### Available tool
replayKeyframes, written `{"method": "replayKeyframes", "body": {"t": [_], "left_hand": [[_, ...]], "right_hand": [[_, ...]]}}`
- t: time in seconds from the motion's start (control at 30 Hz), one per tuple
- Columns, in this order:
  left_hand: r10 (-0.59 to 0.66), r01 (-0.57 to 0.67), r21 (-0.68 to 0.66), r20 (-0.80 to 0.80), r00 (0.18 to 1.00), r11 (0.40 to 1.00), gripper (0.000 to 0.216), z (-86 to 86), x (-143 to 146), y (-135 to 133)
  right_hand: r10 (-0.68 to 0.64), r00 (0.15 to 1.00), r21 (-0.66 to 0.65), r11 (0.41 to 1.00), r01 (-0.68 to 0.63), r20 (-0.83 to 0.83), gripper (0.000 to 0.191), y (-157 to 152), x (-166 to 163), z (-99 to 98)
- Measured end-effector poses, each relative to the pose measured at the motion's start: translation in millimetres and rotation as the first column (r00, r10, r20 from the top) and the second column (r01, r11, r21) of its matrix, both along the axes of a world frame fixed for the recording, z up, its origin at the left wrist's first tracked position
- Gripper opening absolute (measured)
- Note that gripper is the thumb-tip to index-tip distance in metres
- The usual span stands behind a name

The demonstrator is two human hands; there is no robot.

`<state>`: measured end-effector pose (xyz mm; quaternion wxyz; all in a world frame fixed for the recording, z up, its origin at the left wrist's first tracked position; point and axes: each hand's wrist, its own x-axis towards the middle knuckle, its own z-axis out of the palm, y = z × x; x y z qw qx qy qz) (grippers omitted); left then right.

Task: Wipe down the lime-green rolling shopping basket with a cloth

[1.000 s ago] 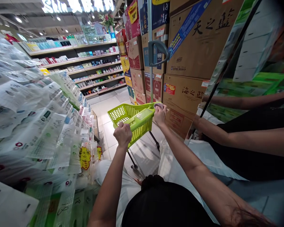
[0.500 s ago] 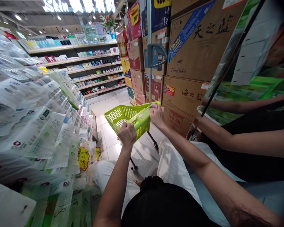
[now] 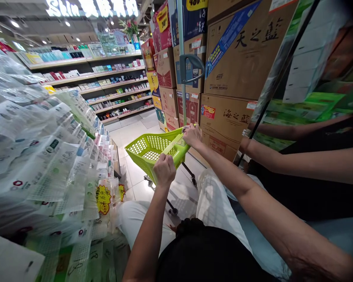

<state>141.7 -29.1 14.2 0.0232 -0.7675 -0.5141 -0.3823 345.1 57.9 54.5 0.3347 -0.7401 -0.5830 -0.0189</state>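
Note:
A lime-green shopping cart [image 3: 144, 166] with a perforated basket stands in front of me on dark legs with casters. My left hand [image 3: 164, 169] is closed round the near end of its handle. Further along, at the right end of the same handle, my right hand [image 3: 193, 136] is wrapped on too. Tile shows through the holes in the basket floor. Behind the right hand rises a grey pole with a loop handle [image 3: 191, 69].
Plastic-wrapped packs [image 3: 41, 156] with yellow price tags [image 3: 103, 199] are piled close on my left. Stacked cartons [image 3: 232, 58] and a mirror-like panel [image 3: 308, 98] line the right. Shelves of small boxes [image 3: 114, 84] stand beyond the tiled floor [image 3: 132, 129].
The cart has swung a little, its front turning left and its near left handle end shifting right. My left hand moved right with it. Both hands keep their grip.

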Motion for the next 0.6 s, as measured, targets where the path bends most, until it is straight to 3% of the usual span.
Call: {"method": "replayKeyframes", "body": {"t": [0.1,0.2,0.47,0.6], "left_hand": [[-0.085,0.093,-0.076,0.106,0.991,0.993,0.051,-5.6,-9.6,11.8],[-0.091,0.116,-0.115,0.201,0.975,0.987,0.051,-15.0,-22.4,30.8],[-0.055,0.081,-0.132,0.192,0.980,0.988,0.039,-34.0,-27.5,49.3],[-0.061,0.085,-0.142,0.166,0.984,0.986,0.042,-33.8,-25.1,49.9]], "right_hand": [[0.001,1.000,-0.030,1.000,-0.001,-0.010,0.031,4.4,11.0,0.9],[0.009,1.000,-0.018,1.000,-0.009,-0.001,0.035,-4.5,11.1,0.3],[0.194,0.954,0.096,0.971,-0.220,0.229,0.041,-70.5,-32.4,-13.3],[0.260,0.942,0.000,0.964,-0.266,0.214,0.042,-45.3,-11.2,-1.9]]}}
